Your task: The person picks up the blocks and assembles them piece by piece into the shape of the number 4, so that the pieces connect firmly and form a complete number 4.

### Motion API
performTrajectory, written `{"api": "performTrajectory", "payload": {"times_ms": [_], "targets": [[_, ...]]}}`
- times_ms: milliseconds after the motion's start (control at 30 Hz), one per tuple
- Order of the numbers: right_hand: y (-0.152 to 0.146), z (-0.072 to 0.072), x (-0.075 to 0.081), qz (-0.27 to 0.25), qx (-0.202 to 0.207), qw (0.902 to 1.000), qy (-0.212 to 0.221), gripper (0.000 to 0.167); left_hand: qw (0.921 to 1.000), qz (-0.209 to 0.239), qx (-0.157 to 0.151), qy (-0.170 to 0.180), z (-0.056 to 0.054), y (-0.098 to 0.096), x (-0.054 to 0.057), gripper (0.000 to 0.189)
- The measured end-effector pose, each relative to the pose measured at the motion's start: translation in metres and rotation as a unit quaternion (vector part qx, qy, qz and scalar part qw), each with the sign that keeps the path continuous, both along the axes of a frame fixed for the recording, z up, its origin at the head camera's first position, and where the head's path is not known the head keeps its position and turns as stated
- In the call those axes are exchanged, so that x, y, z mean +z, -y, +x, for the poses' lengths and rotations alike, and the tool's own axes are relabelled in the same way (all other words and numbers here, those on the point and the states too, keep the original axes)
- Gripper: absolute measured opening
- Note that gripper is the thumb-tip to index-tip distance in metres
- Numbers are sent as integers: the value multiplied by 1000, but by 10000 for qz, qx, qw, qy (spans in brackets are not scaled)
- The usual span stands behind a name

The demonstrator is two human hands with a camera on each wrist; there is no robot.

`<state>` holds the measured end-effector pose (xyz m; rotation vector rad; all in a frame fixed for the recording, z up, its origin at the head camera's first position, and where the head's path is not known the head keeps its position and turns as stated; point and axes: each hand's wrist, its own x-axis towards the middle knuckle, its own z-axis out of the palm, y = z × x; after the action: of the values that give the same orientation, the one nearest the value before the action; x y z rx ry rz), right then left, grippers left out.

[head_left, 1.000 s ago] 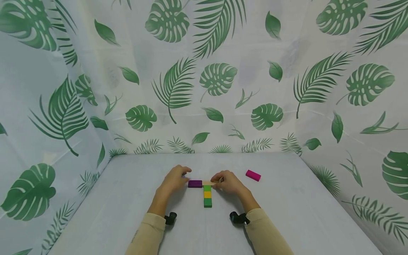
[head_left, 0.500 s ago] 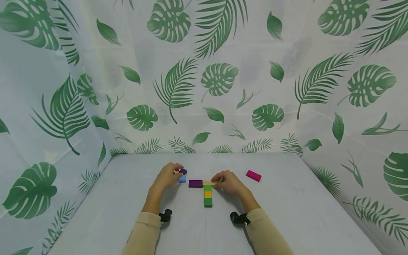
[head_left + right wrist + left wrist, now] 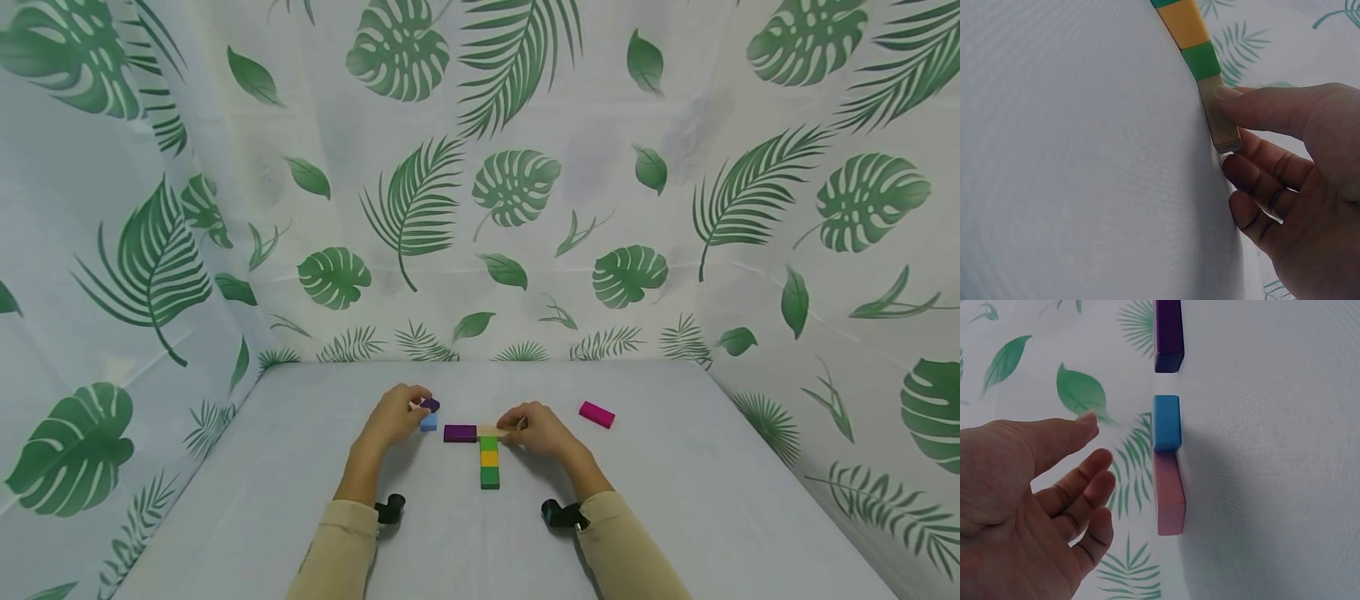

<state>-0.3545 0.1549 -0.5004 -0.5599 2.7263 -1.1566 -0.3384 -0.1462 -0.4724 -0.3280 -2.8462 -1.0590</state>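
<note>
My left hand (image 3: 390, 414) hovers beside a light blue block (image 3: 428, 422), its thumb and fingers apart. In the left wrist view, that blue block (image 3: 1167, 425) stands in line with a pink block (image 3: 1170, 497), and the hand (image 3: 1041, 481) has a visible gap between thumb and fingers. A small dark purple piece (image 3: 430, 405) shows right at the left fingertips in the head view. My right hand (image 3: 538, 429) pinches the end of a bare wooden block (image 3: 1221, 122) between thumb and fingers. A purple block (image 3: 460, 433) meets the wooden block's left end.
Below the wooden block runs a column: light green block (image 3: 489, 444), yellow block (image 3: 490, 458) and darker green block (image 3: 490, 477). A magenta block (image 3: 597, 414) lies apart at the back right. Leaf-printed cloth (image 3: 510, 275) rises behind the white table (image 3: 645, 500).
My left hand has drawn back leftward from the purple block, and the light blue block and dark purple piece now show clearly. The right hand stays on the wooden block.
</note>
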Motion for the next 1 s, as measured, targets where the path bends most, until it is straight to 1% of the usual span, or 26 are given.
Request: {"api": "performTrajectory", "payload": {"times_ms": [200, 333, 533, 767, 1000], "targets": [[0, 1, 0, -6, -3, 10000, 33, 19, 10000, -31, 3, 46, -2, 0, -4, 28], [1, 2, 1, 4, 4, 10000, 37, 19, 9999, -65, -61, 136, -3, -1, -6, 29], [1, 2, 2, 20, -1, 10000, 35, 19, 9995, -92, -40, 300, -5, -4, -9, 28], [1, 1, 1, 28, -17, 10000, 32, 19, 9993, -234, -68, 284, -6, -8, -12, 26], [0, 1, 0, 37, -37, 10000, 26, 19, 9993, -252, -70, 269, -4, -10, -11, 24]]}}
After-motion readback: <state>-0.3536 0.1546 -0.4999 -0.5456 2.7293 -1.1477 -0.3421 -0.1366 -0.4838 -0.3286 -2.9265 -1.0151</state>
